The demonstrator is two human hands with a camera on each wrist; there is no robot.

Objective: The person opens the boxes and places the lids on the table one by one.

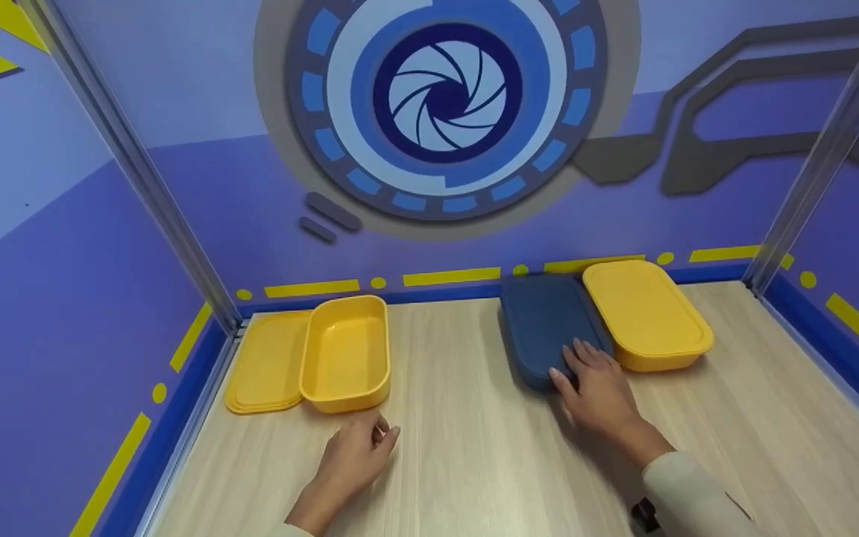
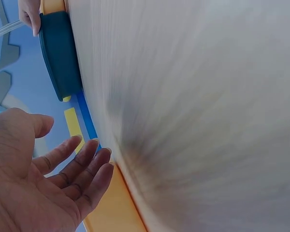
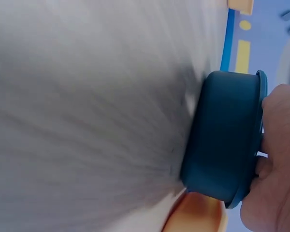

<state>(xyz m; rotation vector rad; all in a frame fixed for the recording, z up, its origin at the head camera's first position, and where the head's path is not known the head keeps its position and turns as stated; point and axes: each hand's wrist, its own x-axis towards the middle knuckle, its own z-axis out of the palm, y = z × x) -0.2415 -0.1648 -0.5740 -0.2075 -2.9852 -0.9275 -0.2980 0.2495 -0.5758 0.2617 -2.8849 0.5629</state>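
At the right, a dark blue lidded box (image 1: pixel 552 328) stands on the table. My right hand (image 1: pixel 597 388) rests on the near right part of its lid, fingers spread over the top and the thumb near the front edge. In the right wrist view, the side of the blue box (image 3: pixel 222 135) shows below the hand, with the lid's rim in place. My left hand (image 1: pixel 355 455) hovers just in front of an uncovered yellow box (image 1: pixel 347 403), holding nothing. The left wrist view shows that palm and its loosely bent fingers (image 2: pixel 89 169).
A yellow lid (image 1: pixel 265 365) lies on the left, against the uncovered box. To the right of the blue box stands a lidded yellow box (image 1: pixel 649 309), side by side with it. A printed panel (image 1: pixel 444 253) closes off the table's back edge, with side panels at both ends.
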